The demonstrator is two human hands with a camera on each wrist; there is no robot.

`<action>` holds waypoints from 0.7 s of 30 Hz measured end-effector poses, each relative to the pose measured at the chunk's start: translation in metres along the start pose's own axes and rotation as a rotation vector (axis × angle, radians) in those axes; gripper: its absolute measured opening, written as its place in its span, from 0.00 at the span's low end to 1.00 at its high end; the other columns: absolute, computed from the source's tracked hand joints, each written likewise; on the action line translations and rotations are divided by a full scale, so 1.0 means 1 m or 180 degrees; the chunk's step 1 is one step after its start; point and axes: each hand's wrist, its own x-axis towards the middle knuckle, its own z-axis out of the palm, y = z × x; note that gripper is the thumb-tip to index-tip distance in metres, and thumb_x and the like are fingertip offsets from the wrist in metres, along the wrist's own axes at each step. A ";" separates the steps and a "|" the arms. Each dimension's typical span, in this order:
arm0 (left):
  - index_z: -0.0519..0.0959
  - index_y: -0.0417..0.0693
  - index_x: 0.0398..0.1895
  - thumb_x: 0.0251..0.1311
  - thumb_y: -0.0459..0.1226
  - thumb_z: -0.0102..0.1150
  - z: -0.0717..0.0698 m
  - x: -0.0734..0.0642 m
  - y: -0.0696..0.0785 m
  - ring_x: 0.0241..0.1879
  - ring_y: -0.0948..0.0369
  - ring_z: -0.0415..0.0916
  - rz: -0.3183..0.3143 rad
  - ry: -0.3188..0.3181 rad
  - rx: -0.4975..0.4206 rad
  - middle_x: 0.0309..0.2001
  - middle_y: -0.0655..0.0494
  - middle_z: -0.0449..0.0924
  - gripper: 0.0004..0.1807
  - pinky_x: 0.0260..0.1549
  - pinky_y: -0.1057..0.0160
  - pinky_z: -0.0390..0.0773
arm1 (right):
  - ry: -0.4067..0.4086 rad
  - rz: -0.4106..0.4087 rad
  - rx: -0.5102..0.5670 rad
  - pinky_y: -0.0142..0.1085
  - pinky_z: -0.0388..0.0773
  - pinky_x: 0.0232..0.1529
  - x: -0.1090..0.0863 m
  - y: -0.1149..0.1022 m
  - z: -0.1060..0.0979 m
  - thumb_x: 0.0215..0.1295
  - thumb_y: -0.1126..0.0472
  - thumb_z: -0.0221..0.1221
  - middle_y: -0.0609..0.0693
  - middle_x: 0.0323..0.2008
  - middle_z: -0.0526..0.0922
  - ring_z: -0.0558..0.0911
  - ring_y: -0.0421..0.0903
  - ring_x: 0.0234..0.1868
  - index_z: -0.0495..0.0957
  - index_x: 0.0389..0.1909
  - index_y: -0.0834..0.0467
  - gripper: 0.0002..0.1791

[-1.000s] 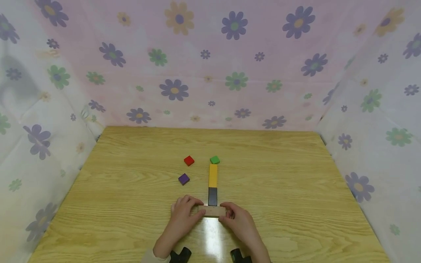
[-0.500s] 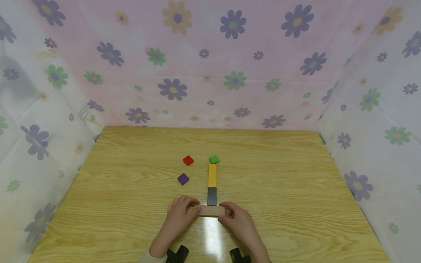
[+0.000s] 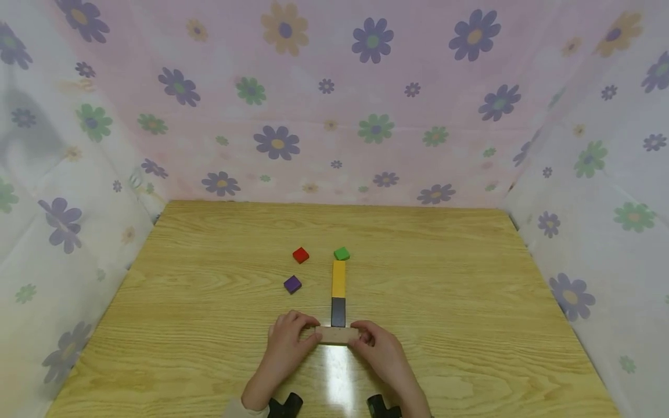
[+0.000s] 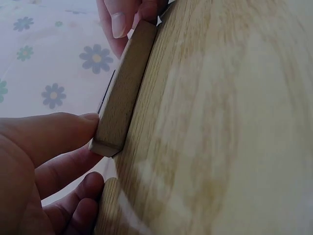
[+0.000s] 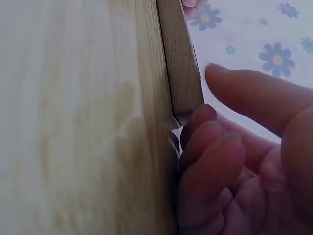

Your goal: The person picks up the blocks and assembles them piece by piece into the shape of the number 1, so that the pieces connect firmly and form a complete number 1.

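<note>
A plain wooden block [image 3: 337, 335] lies crosswise on the table in front of me, between my two hands. My left hand [image 3: 287, 342] holds its left end. In the left wrist view the thumb [image 4: 73, 129] touches the block's top edge and the fingers curl by its end. My right hand [image 3: 384, 351] is at the other end. In the right wrist view curled fingers [image 5: 203, 132] touch that end, with the thumb close above the block. Beyond it a black block [image 3: 338, 312] and a yellow block [image 3: 338, 278] extend away in one line.
A green block [image 3: 342, 253] sits at the far end of the yellow one. To the left lie a red block [image 3: 300, 255] and a purple block [image 3: 292, 284]. Flowered cloth [image 3: 334, 104] walls the wood-grain table [image 3: 444, 261] at the back and sides.
My left hand has slid slightly left, so its thumb covers less of the wooden block. My right thumb has shifted a little. The blocks keep their arrangement.
</note>
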 end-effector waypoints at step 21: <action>0.79 0.64 0.36 0.50 0.50 0.60 0.003 -0.001 -0.003 0.37 0.64 0.61 0.0081 0.0075 -0.0008 0.35 0.68 0.69 0.10 0.35 0.57 0.55 | -0.0140 -0.0037 0.0051 0.31 0.66 0.18 0.002 -0.001 -0.008 0.57 0.49 0.58 0.43 0.24 0.73 0.69 0.39 0.18 0.76 0.46 0.52 0.17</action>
